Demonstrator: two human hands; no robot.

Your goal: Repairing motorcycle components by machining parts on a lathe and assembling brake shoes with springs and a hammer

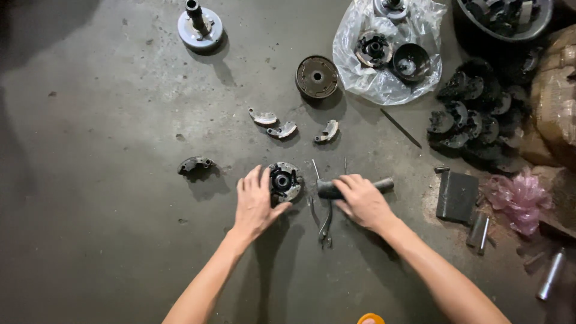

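Head view — left hand (255, 204) grips clutch plate (284, 181).

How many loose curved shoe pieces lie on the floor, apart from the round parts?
4. Three pale shoes lie in a row above the hands: left, middle, right. A darker shoe lies alone, left of the left hand. More may hide in the dark pile.

1. Round metal hub with upright shaft (200, 25), upper left of frame.
2. Brown drum disc (317, 76), top centre.
3. Clear plastic bag (366, 84) holding round parts, upper right.
4. Three curved shoes (282, 129), mid frame.
5. Single dark shoe (195, 165), left of centre.
6. Thin rod (401, 128), right of centre.
7. Pile of black parts (474, 114), right.
8. Dark flat block (457, 195), lower right.
9. Pink plastic wrap (521, 199), right edge.
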